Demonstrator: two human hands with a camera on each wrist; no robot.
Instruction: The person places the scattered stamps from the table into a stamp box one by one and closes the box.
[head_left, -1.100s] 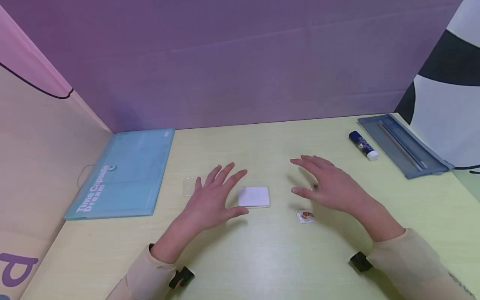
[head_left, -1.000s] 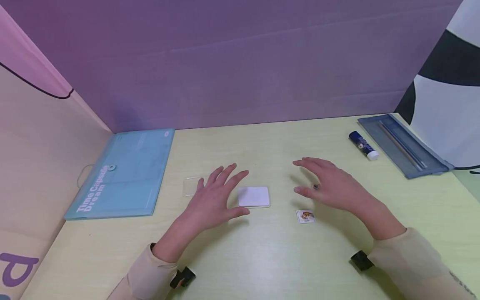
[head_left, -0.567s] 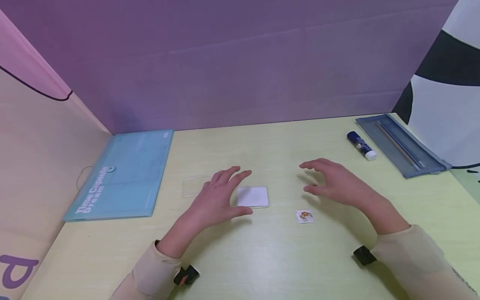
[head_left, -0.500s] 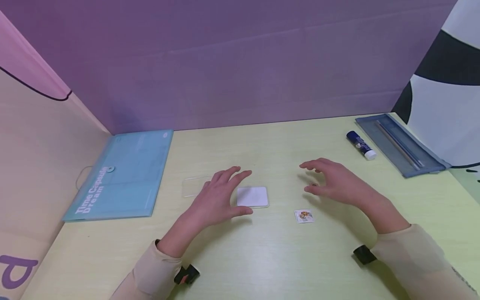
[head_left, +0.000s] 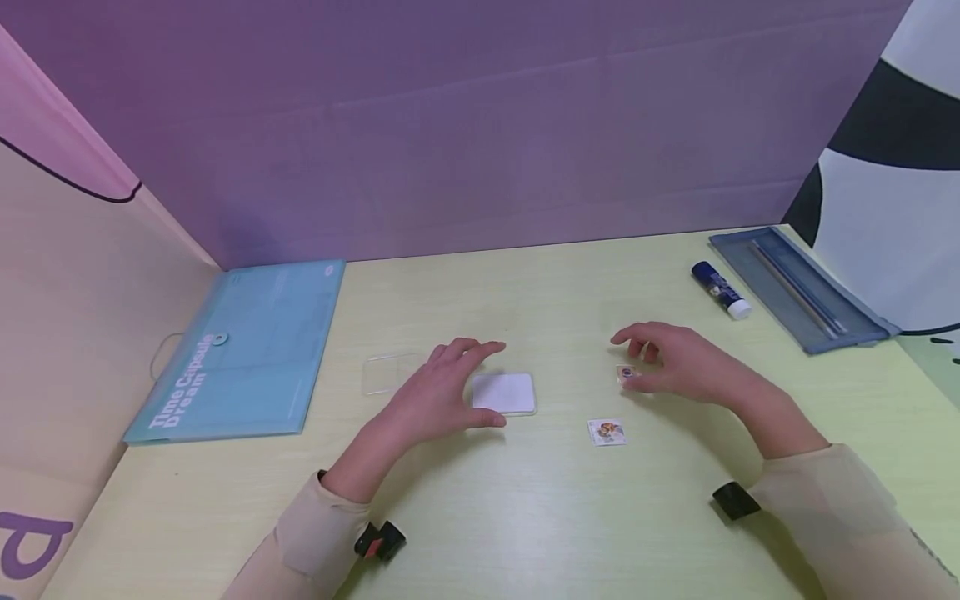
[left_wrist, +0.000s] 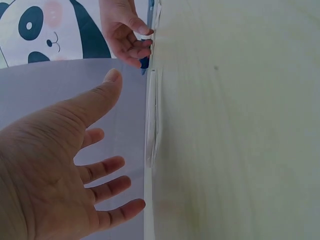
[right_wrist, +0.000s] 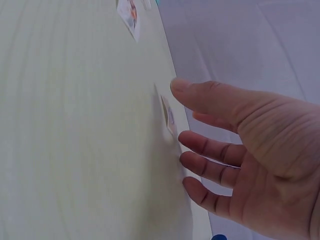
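My left hand (head_left: pixel 435 396) hovers with spread fingers beside a flat white rectangular block (head_left: pixel 504 393), thumb and forefinger reaching either side of its left end. In the left wrist view that block (left_wrist: pixel 152 120) appears edge-on on the table, apart from the fingers. A clear flat plastic piece (head_left: pixel 386 373) lies behind the left hand, partly hidden by it. Above a small picture card (head_left: pixel 624 372) is my right hand (head_left: pixel 686 362), fingers loosely bent, the thumb overlapping the card. Nothing sits between its fingers in the right wrist view, where the card (right_wrist: pixel 169 116) lies just past the fingertips. Another picture card (head_left: pixel 607 432) lies nearer me.
A blue document folder (head_left: pixel 247 350) lies at the left of the table (head_left: pixel 525 517). At the back right are a glue stick (head_left: pixel 720 289) and a blue-grey zip pouch (head_left: pixel 802 287) with thin rods inside. A purple cloth wall (head_left: pixel 480 125) rises behind the table.
Both hands have drifted slightly to the right. The right fingers have bent more, and the small card by the thumb shows more clearly. The cards and block remain on the table.
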